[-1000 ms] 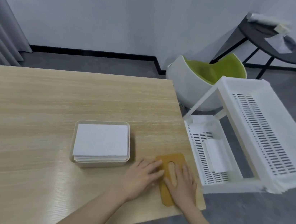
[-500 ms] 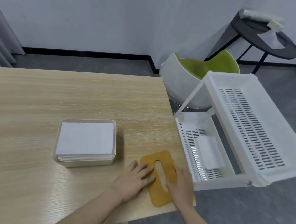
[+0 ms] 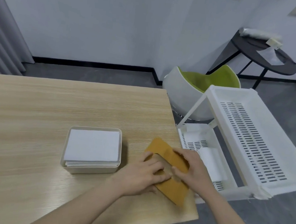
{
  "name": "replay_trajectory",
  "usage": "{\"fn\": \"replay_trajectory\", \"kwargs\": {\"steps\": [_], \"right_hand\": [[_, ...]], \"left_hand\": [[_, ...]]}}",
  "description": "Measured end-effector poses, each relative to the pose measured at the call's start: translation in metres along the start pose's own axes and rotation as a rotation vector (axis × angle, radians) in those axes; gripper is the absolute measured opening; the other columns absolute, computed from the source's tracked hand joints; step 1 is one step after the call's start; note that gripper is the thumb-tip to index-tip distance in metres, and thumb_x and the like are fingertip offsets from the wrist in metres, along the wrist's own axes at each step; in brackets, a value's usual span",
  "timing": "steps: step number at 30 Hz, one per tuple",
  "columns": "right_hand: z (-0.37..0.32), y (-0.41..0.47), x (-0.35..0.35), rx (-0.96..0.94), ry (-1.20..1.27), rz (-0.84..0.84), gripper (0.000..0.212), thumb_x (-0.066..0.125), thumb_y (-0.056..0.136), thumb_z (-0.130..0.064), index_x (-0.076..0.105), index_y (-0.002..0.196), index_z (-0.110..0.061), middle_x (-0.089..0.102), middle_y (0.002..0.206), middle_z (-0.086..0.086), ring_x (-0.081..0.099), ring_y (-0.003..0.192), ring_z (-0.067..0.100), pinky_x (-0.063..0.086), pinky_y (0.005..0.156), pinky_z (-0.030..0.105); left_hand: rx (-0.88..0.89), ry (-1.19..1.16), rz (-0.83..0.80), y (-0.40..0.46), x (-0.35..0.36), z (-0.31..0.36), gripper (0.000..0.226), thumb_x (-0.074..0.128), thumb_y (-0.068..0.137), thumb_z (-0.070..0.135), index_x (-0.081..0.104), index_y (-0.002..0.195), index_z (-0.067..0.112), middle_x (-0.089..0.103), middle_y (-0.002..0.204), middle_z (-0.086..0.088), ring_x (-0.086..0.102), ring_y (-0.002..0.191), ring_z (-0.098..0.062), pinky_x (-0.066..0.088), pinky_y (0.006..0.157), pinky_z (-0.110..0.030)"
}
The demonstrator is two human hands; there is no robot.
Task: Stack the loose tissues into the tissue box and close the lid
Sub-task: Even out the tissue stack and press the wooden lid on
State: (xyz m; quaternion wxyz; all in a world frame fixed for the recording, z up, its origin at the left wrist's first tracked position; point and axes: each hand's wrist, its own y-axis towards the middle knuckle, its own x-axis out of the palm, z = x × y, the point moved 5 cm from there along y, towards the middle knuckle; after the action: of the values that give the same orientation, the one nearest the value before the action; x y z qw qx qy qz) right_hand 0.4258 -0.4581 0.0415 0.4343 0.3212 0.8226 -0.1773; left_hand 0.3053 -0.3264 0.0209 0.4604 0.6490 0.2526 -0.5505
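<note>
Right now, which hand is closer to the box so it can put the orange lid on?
Probably the left hand. It grips the orange lid on the side nearer the tissue box; the right hand holds the far side.

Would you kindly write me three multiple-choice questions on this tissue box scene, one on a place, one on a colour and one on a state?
1. Where is the lid?
A. on the box
B. to the right of the box, in both hands
C. on the white rack

2. What colour is the lid?
A. orange-brown
B. green
C. black

3. What is the state of the tissue box?
A. closed
B. open and empty
C. open with tissues inside

Answers:
1 B: the left hand and right hand grip the lid to the right of the tissue box, near the table edge.
2 A: its surface is orange-brown.
3 C: white tissues show in the uncovered box.
</note>
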Motion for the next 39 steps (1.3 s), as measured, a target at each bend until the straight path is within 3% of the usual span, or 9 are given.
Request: {"fn": "replay_trajectory", "kwargs": {"steps": [4, 8, 11, 14, 19, 27, 31, 39], "right_hand": [[-0.045, 0.033, -0.004, -0.145, -0.012, -0.027, 0.052, 0.07, 0.079, -0.034, 0.053, 0.128, -0.034, 0.056, 0.119, -0.017, 0.045, 0.108, -0.001, 0.042, 0.093, 0.028], [-0.086, 0.063, 0.012, -0.254, -0.031, -0.063, 0.053, 0.065, 0.081, -0.041, 0.051, 0.132, -0.033, 0.054, 0.119, -0.012, 0.046, 0.111, 0.008, 0.039, 0.096, 0.031], [-0.11, 0.083, 0.026, -0.268, -0.02, -0.056, 0.053, 0.073, 0.082, -0.031, 0.054, 0.131, -0.03, 0.055, 0.116, -0.01, 0.045, 0.11, 0.011, 0.038, 0.097, 0.033], [-0.142, 0.102, 0.049, -0.3, -0.038, -0.126, 0.056, 0.071, 0.083, -0.027, 0.052, 0.135, -0.025, 0.053, 0.12, -0.006, 0.043, 0.113, 0.012, 0.036, 0.1, 0.032], [-0.165, 0.121, 0.082, -0.217, -0.043, -0.245, 0.065, 0.067, 0.086, -0.028, 0.04, 0.145, -0.024, 0.051, 0.128, -0.002, 0.041, 0.122, 0.015, 0.035, 0.106, 0.034], [-0.151, 0.115, 0.114, -0.165, -0.103, -0.335, 0.062, 0.065, 0.088, -0.03, 0.041, 0.144, -0.021, 0.05, 0.134, 0.0, 0.04, 0.128, 0.016, 0.035, 0.104, 0.032], [-0.146, 0.113, 0.121, -0.166, -0.093, -0.314, 0.06, 0.063, 0.089, -0.028, 0.041, 0.144, -0.02, 0.049, 0.134, -0.001, 0.039, 0.127, 0.015, 0.033, 0.104, 0.028], [-0.145, 0.12, 0.126, -0.209, -0.115, -0.297, 0.051, 0.06, 0.092, -0.024, 0.046, 0.142, -0.019, 0.046, 0.139, -0.004, 0.038, 0.13, 0.013, 0.033, 0.107, 0.029]], "left_hand": [[-0.132, -0.002, 0.068, -0.024, -0.039, -0.022, 0.047, 0.069, 0.083, 0.046, 0.062, 0.127, 0.032, 0.058, 0.103, -0.001, 0.05, 0.101, -0.016, 0.022, 0.109, -0.05], [-0.257, 0.006, 0.108, -0.06, -0.063, -0.043, 0.048, 0.078, 0.077, 0.042, 0.065, 0.122, 0.035, 0.06, 0.104, -0.001, 0.052, 0.1, -0.016, 0.021, 0.11, -0.055], [-0.379, -0.01, 0.161, -0.098, -0.076, -0.065, 0.037, 0.065, 0.084, 0.045, 0.066, 0.12, 0.038, 0.058, 0.107, 0.002, 0.052, 0.104, -0.014, 0.021, 0.11, -0.06], [-0.494, -0.03, 0.13, -0.132, -0.08, -0.084, 0.038, 0.05, 0.087, 0.05, 0.065, 0.12, 0.041, 0.056, 0.11, 0.004, 0.051, 0.105, -0.014, 0.034, 0.101, -0.069], [-0.578, -0.064, 0.176, -0.164, -0.077, -0.1, 0.037, 0.053, 0.086, 0.051, 0.064, 0.12, 0.04, 0.058, 0.11, 0.005, 0.05, 0.108, -0.013, 0.045, 0.09, -0.058], [-0.634, -0.147, 0.156, -0.188, -0.028, -0.094, 0.044, 0.054, 0.086, 0.052, 0.063, 0.126, 0.036, 0.06, 0.121, 0.008, 0.041, 0.131, -0.012, 0.033, 0.102, -0.071], [-0.65, -0.14, 0.186, -0.192, -0.016, -0.093, 0.044, 0.052, 0.088, 0.05, 0.061, 0.128, 0.034, 0.059, 0.126, 0.007, 0.04, 0.134, -0.014, 0.029, 0.107, -0.065], [-0.672, -0.097, 0.247, -0.194, -0.011, -0.094, 0.044, 0.047, 0.095, 0.053, 0.064, 0.126, 0.027, 0.061, 0.124, 0.002, 0.048, 0.129, -0.02, 0.038, 0.107, -0.055]]}}
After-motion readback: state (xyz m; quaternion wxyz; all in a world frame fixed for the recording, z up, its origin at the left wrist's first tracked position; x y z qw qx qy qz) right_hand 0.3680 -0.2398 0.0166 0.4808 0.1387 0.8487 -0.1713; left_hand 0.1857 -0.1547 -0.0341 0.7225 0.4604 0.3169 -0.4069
